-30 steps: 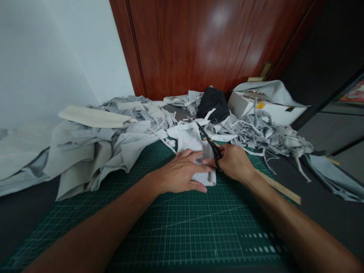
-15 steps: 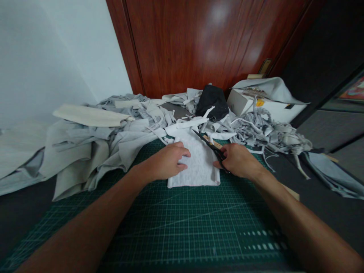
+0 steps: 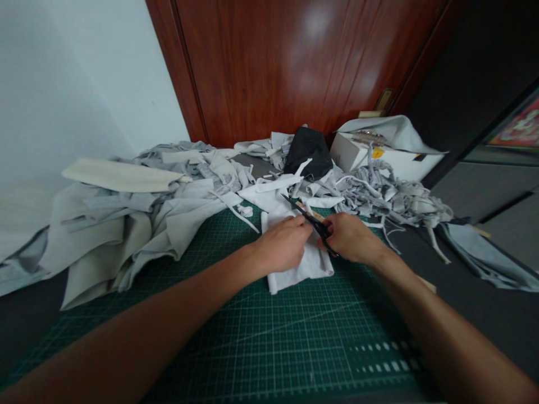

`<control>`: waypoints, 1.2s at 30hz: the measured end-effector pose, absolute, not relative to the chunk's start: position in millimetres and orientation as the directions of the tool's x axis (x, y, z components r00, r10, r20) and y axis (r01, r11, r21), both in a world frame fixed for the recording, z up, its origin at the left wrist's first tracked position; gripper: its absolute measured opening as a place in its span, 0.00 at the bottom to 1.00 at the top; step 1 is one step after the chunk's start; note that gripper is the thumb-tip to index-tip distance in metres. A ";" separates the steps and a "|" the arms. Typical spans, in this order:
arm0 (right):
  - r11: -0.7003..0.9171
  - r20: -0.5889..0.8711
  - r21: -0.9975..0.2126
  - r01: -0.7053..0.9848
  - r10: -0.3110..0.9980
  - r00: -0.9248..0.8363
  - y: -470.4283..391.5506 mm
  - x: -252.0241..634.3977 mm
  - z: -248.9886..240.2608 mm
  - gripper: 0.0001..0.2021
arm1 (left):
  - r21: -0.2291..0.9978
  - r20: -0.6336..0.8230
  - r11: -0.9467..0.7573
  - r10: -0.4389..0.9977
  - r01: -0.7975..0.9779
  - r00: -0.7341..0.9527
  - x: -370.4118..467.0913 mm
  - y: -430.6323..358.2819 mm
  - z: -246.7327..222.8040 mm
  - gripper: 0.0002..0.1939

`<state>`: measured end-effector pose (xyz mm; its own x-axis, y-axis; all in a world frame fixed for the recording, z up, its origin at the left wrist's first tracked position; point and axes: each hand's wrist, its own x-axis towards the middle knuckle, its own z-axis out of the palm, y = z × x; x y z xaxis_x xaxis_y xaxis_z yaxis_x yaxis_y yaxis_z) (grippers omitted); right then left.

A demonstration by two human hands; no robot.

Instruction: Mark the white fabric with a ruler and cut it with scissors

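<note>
A folded piece of white fabric (image 3: 295, 274) lies on the green cutting mat (image 3: 252, 348). My left hand (image 3: 283, 244) rests over the fabric's middle, fingers curled together close to the scissor blades; what they pinch, if anything, is hidden. At the fabric's right side, my right hand (image 3: 351, 237) is closed around the handles of black scissors (image 3: 315, 224). Their blades point up and left, past the left fingertips. Another white scrap (image 3: 267, 196) lies just beyond the folded piece.
Large grey and cream cloth pieces (image 3: 99, 230) are heaped on the left. Tangled grey strips (image 3: 387, 193) lie on the right, before a white box (image 3: 389, 160). A black bundle (image 3: 309, 151) sits at the back, near a reddish wooden door (image 3: 269, 73).
My left hand has moved right across the fabric toward the scissors, and its fingers have closed. The folded fabric has shifted right and turned slightly. The right hand keeps hold of the scissors.
</note>
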<state>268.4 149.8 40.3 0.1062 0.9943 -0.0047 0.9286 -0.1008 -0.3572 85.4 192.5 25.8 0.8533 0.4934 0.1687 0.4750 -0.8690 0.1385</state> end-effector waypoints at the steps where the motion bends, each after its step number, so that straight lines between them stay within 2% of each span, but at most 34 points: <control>1: -0.107 -0.003 -0.362 0.926 0.993 0.114 150.1 270.4 41.1 0.04 | 0.147 0.173 -0.836 0.548 0.529 0.818 89.9 189.4 23.9 0.12; 3: -0.120 0.006 -0.373 0.920 0.991 0.132 150.9 274.8 43.3 0.04 | 0.152 0.166 -0.782 0.623 0.604 0.764 96.6 183.8 20.0 0.16; 7: -0.152 0.051 -0.384 0.911 0.981 0.185 150.8 283.5 49.8 0.04 | 0.147 0.231 -0.831 0.556 0.536 0.799 97.9 178.7 12.9 0.22; 10: -0.166 0.070 -0.461 0.872 0.973 0.222 148.4 286.6 54.3 0.07 | 0.183 0.247 -0.837 0.548 0.516 0.800 89.6 178.9 9.2 0.26; 13: -0.173 0.080 -0.527 0.832 0.965 0.252 147.2 285.0 55.0 0.12 | 0.151 0.206 -0.847 0.531 0.509 0.822 82.3 176.5 7.7 0.27; 17: -0.170 0.137 -0.448 0.878 0.957 0.256 151.6 279.8 48.0 0.14 | 0.145 0.169 -0.862 0.506 0.486 0.846 82.2 169.9 6.6 0.30; 22: -0.204 0.171 -0.300 0.932 0.950 0.263 162.9 276.4 38.2 0.10 | 0.134 0.265 -0.900 0.435 0.414 0.860 88.0 165.3 6.0 0.23; 26: -0.212 0.148 -0.305 0.928 0.953 0.266 172.1 274.4 34.0 0.08 | 0.072 0.305 -0.930 0.365 0.361 0.880 90.2 163.7 4.9 0.13; 28: -0.194 0.139 -0.335 0.922 0.958 0.252 174.9 274.1 32.3 0.07 | 0.081 0.345 -0.936 0.348 0.342 0.872 90.1 164.1 3.5 0.11; 31: -0.150 0.113 -0.430 0.890 0.969 0.218 174.2 275.5 30.8 0.05 | 0.200 0.393 -0.917 0.397 0.344 0.829 89.5 166.4 2.2 0.07; 35: -0.089 0.095 -0.608 0.789 0.978 0.184 165.3 277.1 33.7 0.05 | 0.489 0.431 -0.764 0.631 0.421 0.645 88.1 175.4 3.3 0.02; 36: -0.070 0.095 -0.652 0.755 0.980 0.174 162.6 276.6 35.4 0.06 | 0.567 0.444 -0.707 0.694 0.422 0.567 87.3 179.4 4.1 0.06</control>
